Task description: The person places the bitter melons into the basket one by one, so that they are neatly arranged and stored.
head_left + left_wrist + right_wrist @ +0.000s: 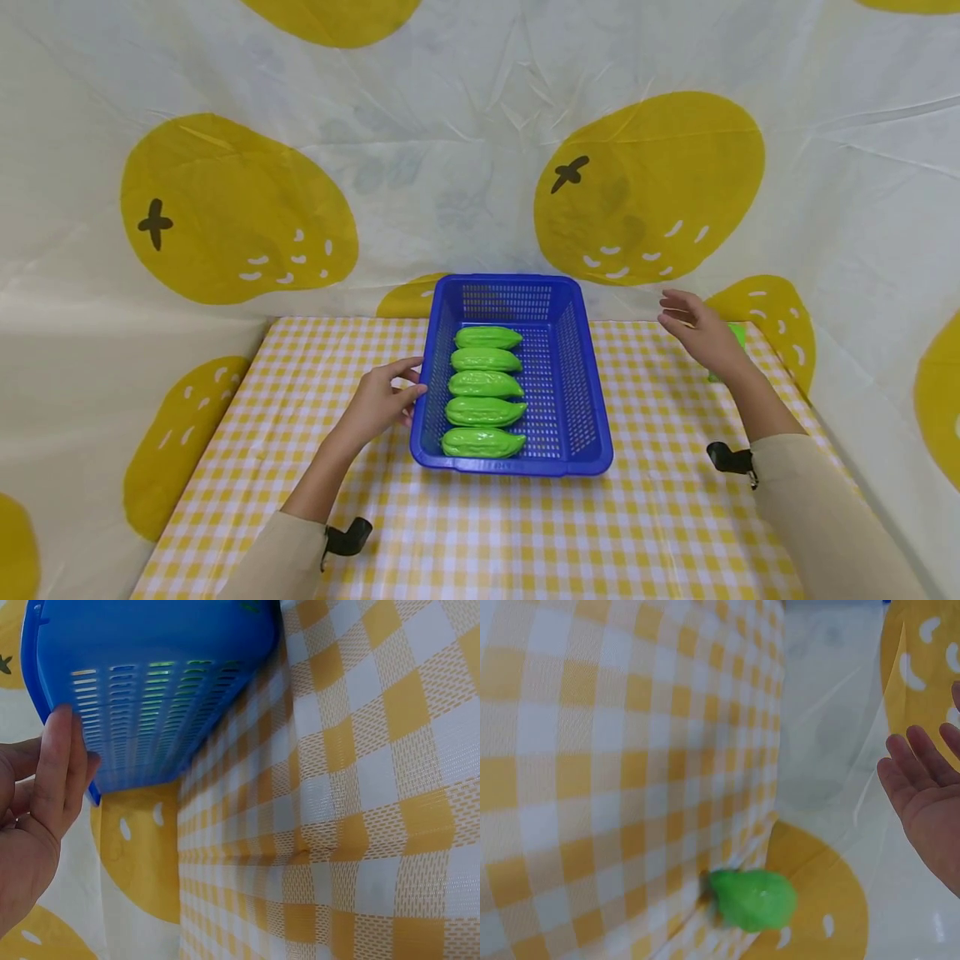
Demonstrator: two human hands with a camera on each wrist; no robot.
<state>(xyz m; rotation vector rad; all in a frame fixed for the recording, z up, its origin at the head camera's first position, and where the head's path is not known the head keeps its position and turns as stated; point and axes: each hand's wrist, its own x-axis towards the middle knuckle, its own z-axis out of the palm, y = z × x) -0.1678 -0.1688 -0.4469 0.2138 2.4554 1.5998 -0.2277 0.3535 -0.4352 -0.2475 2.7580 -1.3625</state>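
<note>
A blue plastic basket (592,392) stands at the middle of the table. Several glossy green wrinkled toy vegetables (486,383), resembling bitter melons with pointed tips, lie in a column along its left side. My left hand (378,402) touches the basket's left rim; in the left wrist view its extended fingers (58,750) rest against the outer wall. Over the table's far right, my right hand (705,337) is raised with fingers spread loosely and nothing in it. Another green vegetable (754,900) lies on the cloth below it, mostly hidden behind that hand in the head view.
A yellow-and-white checked cloth (480,533) covers the table. Behind and at both sides hangs a pale curtain (450,200) printed with large yellow fruit. A small black camera (348,536) sits at the left wrist, another black camera (727,458) at the right.
</note>
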